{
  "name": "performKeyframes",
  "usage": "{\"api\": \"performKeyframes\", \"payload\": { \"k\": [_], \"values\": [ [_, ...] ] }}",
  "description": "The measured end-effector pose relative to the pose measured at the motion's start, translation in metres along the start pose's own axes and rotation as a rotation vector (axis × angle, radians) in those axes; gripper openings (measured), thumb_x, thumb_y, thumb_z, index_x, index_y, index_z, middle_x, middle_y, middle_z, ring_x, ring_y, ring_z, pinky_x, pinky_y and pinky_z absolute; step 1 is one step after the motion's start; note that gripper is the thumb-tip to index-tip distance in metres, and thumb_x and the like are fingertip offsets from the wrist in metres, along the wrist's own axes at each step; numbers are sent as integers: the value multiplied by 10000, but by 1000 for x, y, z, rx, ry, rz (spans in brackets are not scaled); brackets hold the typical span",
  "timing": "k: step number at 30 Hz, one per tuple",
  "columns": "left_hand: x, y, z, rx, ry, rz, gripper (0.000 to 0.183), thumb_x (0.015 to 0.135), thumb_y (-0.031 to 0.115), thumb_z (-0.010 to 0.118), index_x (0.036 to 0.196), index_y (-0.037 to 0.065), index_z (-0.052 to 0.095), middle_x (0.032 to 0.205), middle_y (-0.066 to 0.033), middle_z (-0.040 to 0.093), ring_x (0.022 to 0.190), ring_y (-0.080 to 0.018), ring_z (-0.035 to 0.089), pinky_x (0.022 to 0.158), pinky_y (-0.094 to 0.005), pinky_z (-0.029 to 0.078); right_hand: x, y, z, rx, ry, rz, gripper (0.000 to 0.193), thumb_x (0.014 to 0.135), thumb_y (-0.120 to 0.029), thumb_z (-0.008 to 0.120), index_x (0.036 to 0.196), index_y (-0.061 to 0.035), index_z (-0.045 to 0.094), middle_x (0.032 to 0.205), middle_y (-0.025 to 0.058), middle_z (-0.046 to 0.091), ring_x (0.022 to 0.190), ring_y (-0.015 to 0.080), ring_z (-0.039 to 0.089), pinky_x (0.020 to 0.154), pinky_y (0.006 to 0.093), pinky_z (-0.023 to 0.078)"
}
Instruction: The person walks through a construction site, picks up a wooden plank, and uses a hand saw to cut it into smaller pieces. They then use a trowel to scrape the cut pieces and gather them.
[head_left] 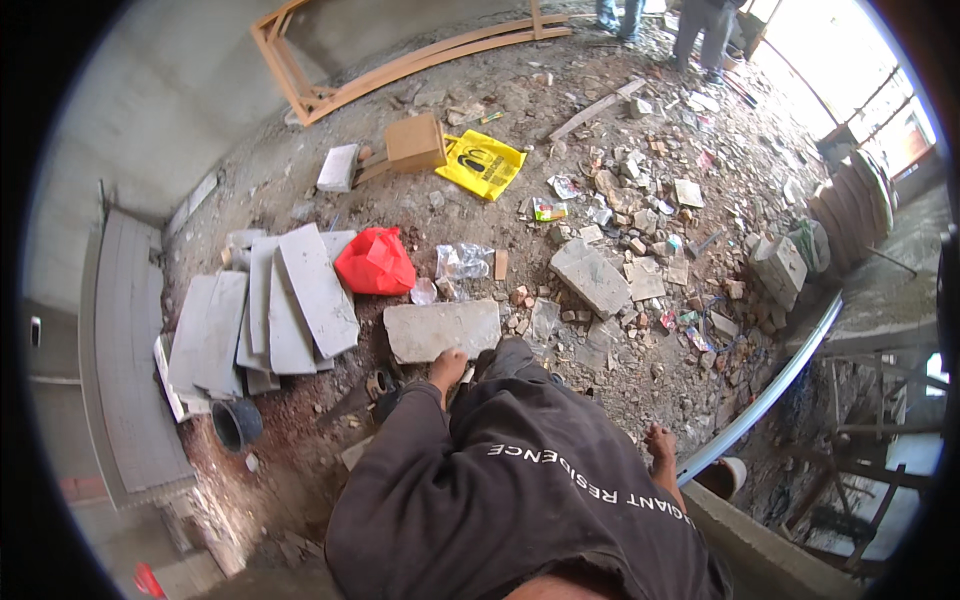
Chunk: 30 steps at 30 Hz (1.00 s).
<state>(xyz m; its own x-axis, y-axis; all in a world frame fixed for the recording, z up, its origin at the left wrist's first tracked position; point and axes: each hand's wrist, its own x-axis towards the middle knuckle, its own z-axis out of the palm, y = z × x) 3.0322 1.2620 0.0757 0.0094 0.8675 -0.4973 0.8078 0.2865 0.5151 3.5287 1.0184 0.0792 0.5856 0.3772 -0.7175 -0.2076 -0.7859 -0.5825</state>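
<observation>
My left hand (449,369) is closed, its fingers curled at the near edge of a grey concrete block (440,331) lying on the rubble. A small pale thing shows beside the fingers; I cannot make out what they hold. My right hand (660,443) is lowered at my right side with its fingers curled, close to the near end of a long bluish metal channel (770,390). Anything inside that hand is hidden. My dark long-sleeved top covers much of the lower middle.
Grey slabs (290,310) lie stacked at left, near a dark bucket (237,425) and red bag (375,262). A second block (590,277) rests amid broken rubble. Beyond are a cardboard box (414,141), yellow bag (482,165) and wooden frame (420,65). Two people stand far off.
</observation>
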Motion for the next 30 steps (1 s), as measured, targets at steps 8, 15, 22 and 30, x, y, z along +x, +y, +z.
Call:
{"api": "performKeyframes", "payload": {
  "k": [8,15,22,30],
  "values": [
    [-36,44,14,-188,69,-28,377,840,341,471,944,14,628,987,-230,607,969,-390,564,819,-438,449,-5,-50,-29,-253,-170,11,263,850,-292,612,792,-37,585,627,19,536,466,137,500,389,267,365],
    [-83,-64,45,83,-13,-174,395,809,345,452,897,6,635,933,-243,608,913,-391,586,767,-449,454,62,-74,-10,-90,-228,-10,251,856,-277,603,823,-28,596,645,19,545,519,124,534,432,250,395],
    [1,16,35,-118,-15,-215,396,846,331,467,994,1,628,952,-228,631,931,-362,595,784,-421,461,135,-112,-2,-112,-238,5,257,854,-276,614,838,-21,592,689,43,562,571,152,548,480,273,414],
    [139,63,-36,-211,56,-242,404,830,339,498,950,-25,625,944,-249,619,926,-364,597,797,-398,460,152,-248,103,-291,-206,-69,290,836,-304,606,800,-16,611,659,33,579,530,131,550,462,268,404]
  ]
}}
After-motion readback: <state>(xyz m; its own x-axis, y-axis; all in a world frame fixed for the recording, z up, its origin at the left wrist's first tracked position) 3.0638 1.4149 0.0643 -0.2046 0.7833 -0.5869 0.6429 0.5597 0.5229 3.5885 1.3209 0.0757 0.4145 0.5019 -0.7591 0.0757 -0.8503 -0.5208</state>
